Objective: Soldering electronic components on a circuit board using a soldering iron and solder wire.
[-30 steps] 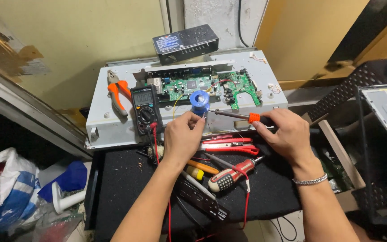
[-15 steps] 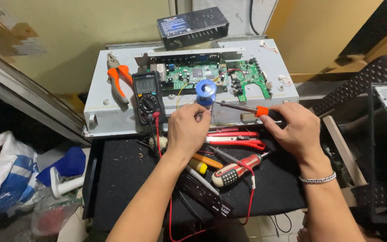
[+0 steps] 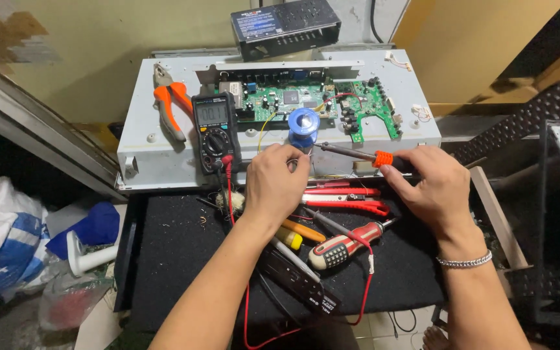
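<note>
My right hand (image 3: pixel 426 185) grips a soldering iron (image 3: pixel 351 153) by its dark handle with an orange collar; the metal tip points left toward my left hand. My left hand (image 3: pixel 275 181) is pinched on a thin strand of solder wire just below a blue solder spool (image 3: pixel 303 123). The spool stands on a grey metal chassis (image 3: pixel 144 155) that carries green circuit boards (image 3: pixel 319 102). The strand between my fingers is too fine to see clearly.
A black multimeter (image 3: pixel 214 129) with red leads and orange-handled pliers (image 3: pixel 170 104) lie on the chassis. Screwdrivers (image 3: pixel 341 246), red cutters (image 3: pixel 345 198) and a black remote (image 3: pixel 299 285) lie on the black mat. A black box (image 3: pixel 286 26) sits behind; plastic bags (image 3: pixel 8 240) at left.
The view has shifted, so the chassis sits slightly lower and nearer. Both hands stay close together by the blue spool, with the iron tip held near my left fingers.
</note>
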